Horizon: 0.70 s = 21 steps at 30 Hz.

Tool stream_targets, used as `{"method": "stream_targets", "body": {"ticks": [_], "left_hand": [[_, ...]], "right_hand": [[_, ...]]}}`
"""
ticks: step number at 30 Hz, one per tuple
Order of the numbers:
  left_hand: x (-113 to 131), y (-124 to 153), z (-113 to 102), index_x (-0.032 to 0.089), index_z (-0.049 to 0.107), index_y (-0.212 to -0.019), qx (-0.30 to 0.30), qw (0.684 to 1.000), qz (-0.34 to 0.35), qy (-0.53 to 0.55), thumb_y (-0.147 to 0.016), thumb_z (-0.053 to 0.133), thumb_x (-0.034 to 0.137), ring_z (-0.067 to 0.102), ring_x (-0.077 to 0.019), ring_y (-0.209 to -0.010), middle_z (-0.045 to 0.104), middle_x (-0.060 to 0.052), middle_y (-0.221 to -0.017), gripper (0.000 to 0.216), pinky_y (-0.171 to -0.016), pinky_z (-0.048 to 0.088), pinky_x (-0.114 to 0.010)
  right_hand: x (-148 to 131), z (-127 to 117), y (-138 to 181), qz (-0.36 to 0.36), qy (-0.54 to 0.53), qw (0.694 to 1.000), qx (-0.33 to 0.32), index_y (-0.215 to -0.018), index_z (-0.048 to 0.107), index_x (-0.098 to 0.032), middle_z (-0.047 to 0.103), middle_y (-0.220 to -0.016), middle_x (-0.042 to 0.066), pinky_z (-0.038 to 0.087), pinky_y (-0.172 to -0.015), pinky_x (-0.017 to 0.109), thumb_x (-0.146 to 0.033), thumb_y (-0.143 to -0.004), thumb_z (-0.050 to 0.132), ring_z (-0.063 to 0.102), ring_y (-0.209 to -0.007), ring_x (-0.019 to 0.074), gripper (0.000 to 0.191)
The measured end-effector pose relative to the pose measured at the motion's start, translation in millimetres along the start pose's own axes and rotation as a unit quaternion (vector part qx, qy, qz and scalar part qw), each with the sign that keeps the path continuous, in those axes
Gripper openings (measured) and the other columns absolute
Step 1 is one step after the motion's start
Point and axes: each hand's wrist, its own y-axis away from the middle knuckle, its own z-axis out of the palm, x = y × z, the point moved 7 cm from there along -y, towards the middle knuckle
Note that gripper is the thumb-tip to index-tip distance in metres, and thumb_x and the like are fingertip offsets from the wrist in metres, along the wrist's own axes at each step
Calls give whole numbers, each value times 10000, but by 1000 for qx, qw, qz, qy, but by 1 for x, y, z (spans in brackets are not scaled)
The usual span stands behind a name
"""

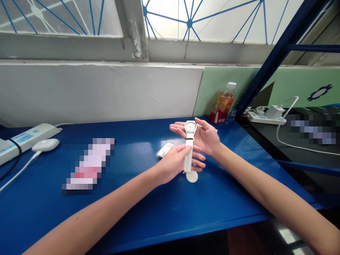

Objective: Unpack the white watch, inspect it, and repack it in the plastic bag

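Observation:
A white wristwatch (pixel 190 141) with a round pale dial is held upright above the blue table (pixel 132 209). My right hand (pixel 205 136) lies palm up behind the dial, fingers stretched out, with the thumb against the watch case. My left hand (pixel 174 163) pinches the lower strap between thumb and fingers. A small white round disc (pixel 192 176) hangs just below the strap end. A small clear plastic packet (pixel 165 149) lies on the table right behind my left hand.
An amber drink bottle (pixel 223 104) with a white cap stands at the back right. A white power strip (pixel 22 140) and a white mouse (pixel 45 145) lie at the left. Another power strip with a charger (pixel 268 115) sits on the dark bench at the right.

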Motion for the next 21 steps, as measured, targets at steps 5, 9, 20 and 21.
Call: {"method": "stream_targets", "body": {"ticks": [5, 9, 20, 21], "left_hand": [[-4, 0, 3, 125, 652, -1046, -30, 1000, -5, -8, -978, 559, 398, 712, -196, -795, 708, -101, -931, 297, -826, 546, -398], [-4, -4, 3, 126, 665, -1074, -39, 999, 10, -21, -993, 529, 394, 707, -185, -800, 712, -99, -933, 312, -828, 537, -364], [0, -5, -2, 80, 659, -1017, -1, 999, 27, 18, -997, 526, 299, 736, -232, -828, 735, -125, -892, 258, -858, 542, -402], [1, -3, -1, 75, 659, -1018, -5, 1000, 18, 21, -999, 520, 288, 738, -237, -834, 737, -132, -902, 255, -867, 541, -412]], "right_hand": [[8, -1, 2, 13, -16, 1000, 2, -1212, 565, -83, 543, -1437, 167, 329, -1174, 377, -407, -996, 304, 464, -1373, 222, 469], [15, -3, -2, 17, -11, 999, 31, -1212, 576, -140, 547, -1443, 130, 367, -1148, 341, -462, -1016, 262, 554, -1292, 202, 490], [9, -5, 0, 36, -45, 998, 20, -1229, 602, -105, 590, -1391, 147, 393, -1122, 350, -472, -1034, 190, 608, -1218, 208, 585], [11, -4, 0, 38, -50, 998, 18, -1235, 601, -102, 591, -1388, 148, 396, -1119, 355, -467, -1039, 173, 612, -1211, 207, 596]]}}
